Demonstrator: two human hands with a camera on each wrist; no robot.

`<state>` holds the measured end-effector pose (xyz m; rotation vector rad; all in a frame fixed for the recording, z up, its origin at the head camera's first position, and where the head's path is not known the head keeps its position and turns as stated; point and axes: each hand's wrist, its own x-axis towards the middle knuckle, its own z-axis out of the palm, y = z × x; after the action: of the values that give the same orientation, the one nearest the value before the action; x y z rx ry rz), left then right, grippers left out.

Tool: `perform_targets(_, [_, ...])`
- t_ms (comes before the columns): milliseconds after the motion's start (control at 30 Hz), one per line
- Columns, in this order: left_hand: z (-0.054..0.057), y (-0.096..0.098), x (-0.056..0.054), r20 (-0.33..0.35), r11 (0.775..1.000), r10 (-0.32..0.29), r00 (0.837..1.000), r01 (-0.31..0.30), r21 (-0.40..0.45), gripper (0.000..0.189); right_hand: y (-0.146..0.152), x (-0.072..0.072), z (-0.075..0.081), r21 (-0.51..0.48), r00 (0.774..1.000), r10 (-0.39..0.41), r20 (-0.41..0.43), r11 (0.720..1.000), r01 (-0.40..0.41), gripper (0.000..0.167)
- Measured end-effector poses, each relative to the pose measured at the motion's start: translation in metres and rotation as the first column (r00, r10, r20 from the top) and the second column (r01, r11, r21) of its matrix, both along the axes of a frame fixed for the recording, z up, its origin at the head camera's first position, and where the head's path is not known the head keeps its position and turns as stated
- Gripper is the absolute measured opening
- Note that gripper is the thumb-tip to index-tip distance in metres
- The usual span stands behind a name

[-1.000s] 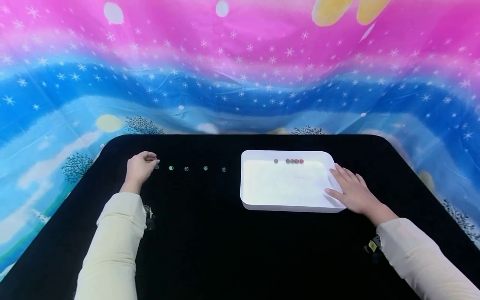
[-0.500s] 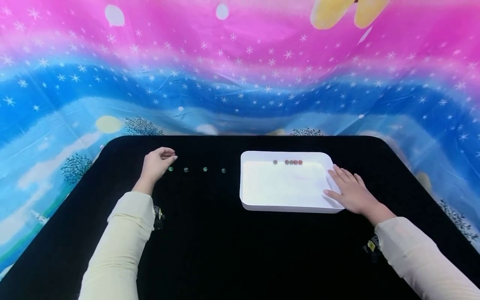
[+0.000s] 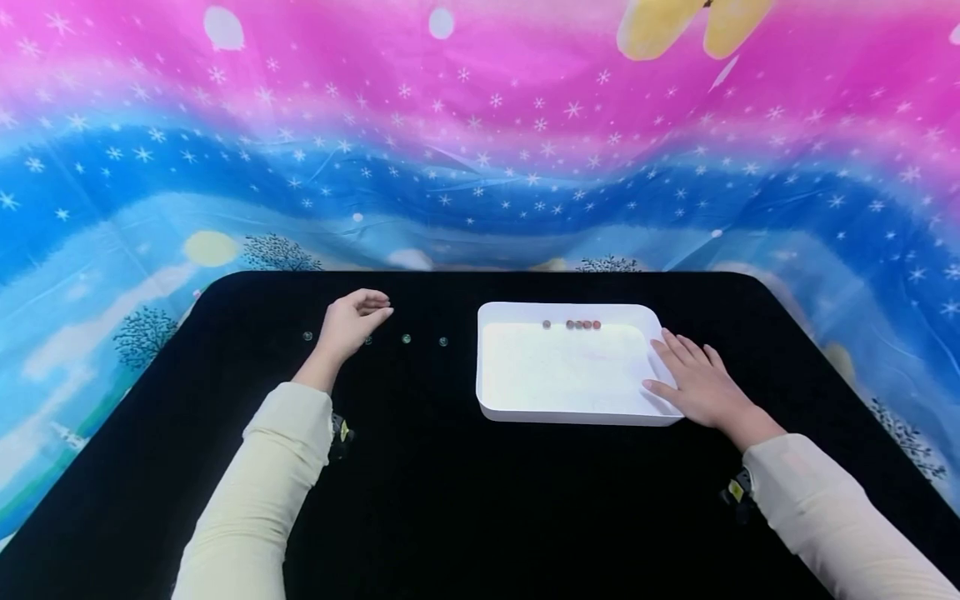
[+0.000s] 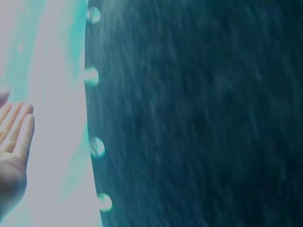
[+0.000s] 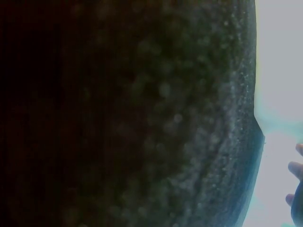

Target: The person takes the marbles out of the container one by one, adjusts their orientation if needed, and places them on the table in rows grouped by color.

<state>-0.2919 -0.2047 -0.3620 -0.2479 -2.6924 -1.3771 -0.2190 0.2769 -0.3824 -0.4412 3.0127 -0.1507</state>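
My left hand [image 3: 354, 323] hovers over a row of small glassy marbles on the black table, its fingers loosely extended. In the left wrist view, the fingers [image 4: 19, 132] look straight, and nothing shows held. One marble [image 3: 307, 336] lies left of the hand; another marble [image 3: 407, 338] and a last marble [image 3: 443, 342] lie to its right. A marble [image 3: 368, 341] is partly covered by the hand. My right hand [image 3: 701, 379] rests with spread fingers on the right rim of a white tray [image 3: 577, 415]. Inside, along the far side, are several reddish-brown marbles [image 3: 583, 325].
The black table [image 3: 465, 500] has rounded far corners. Behind it hangs a pink and blue printed cloth [image 3: 450, 167]. Between the marble row and the tray's left wall lies a short stretch of black tabletop.
My left hand has moved right along the row, leaving the leftmost marble uncovered on the table. The right hand stays on the tray rim, and the marbles in the tray look the same.
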Motion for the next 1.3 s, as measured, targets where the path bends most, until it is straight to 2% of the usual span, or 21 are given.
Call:
perform_targets(267, [0.006,0.027,0.001,-0.009,0.995,-0.076,0.997,0.077,0.060,0.029,0.001,0.000,0.000,-0.003,1.000,-0.005,-0.003,1.000,0.005,0.079])
perform_targets(400, [0.007,0.037,0.001,-0.016,0.993,-0.094,0.995,0.095,0.074,0.028,0.000,-0.001,0.000,-0.003,1.000,-0.003,0.009,1.000,0.003,0.079])
perform_targets(733, [0.007,0.062,0.001,-0.006,0.979,-0.138,0.990,0.138,0.147,0.026,0.001,-0.001,0.000,-0.015,1.000,-0.012,0.023,1.000,0.013,0.080])
perform_targets(1067, [0.005,0.092,-0.001,0.011,0.965,-0.206,0.979,0.201,0.171,0.028,0.003,-0.001,0.001,-0.018,0.999,-0.021,0.025,1.000,0.021,0.081])
perform_targets(1300, [0.002,0.106,-0.002,0.028,0.953,-0.221,0.975,0.209,0.220,0.023,0.001,0.000,0.001,-0.026,0.999,-0.021,0.028,0.999,0.021,0.080])
